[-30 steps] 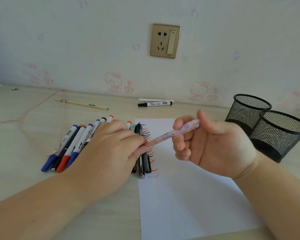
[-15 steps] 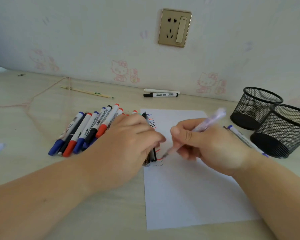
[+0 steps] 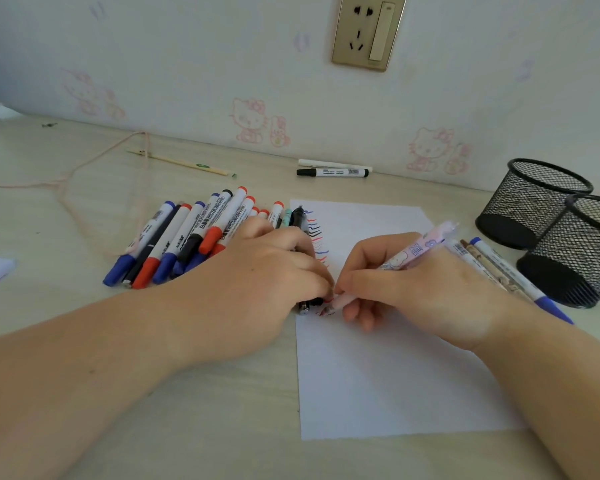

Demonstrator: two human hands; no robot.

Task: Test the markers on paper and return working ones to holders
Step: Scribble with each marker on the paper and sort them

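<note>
We have the pink patterned pen [image 3: 409, 252] pinched in the right hand [image 3: 426, 289], its tip down on the left edge of the white paper [image 3: 395, 375] at the foot of a column of red, blue and black squiggles, so a short, light wavy stroke just below the last mark should show whether it writes. The left hand [image 3: 257, 282] rests curled over the pile of whiteboard markers [image 3: 194, 237] beside the sheet, though we cannot tell whether it grips one; the two black mesh holders [image 3: 551, 223] lie well to the right.
</note>
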